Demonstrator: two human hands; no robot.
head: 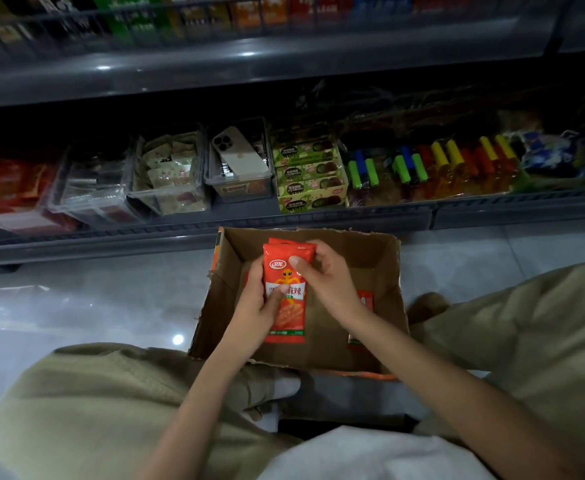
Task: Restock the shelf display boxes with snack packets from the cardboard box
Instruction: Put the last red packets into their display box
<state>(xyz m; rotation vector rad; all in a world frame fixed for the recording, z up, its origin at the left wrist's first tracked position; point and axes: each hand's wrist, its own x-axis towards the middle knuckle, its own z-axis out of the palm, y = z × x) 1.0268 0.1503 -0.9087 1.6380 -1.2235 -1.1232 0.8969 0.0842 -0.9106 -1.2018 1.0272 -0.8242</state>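
A small stack of red-orange snack packets [286, 306] stands upright above the open cardboard box [384, 271] on the floor. My left hand [254, 303] grips the stack's left edge, thumb across the front. My right hand [322, 275] holds the top right corner, thumb pressed on the front packet. More red packets [364, 299] lie on the box's bottom at the right, partly hidden by my right forearm. On the low shelf stand clear display boxes [86, 199], one half filled with beige packets [170, 168].
A phone [239, 150] lies in a clear bin on the shelf. Green-yellow cartons [310, 178] and coloured tube snacks [433, 164] fill the shelf's right. Red packs [7, 185] sit far left. My knees flank the box on the glossy grey floor [76, 306].
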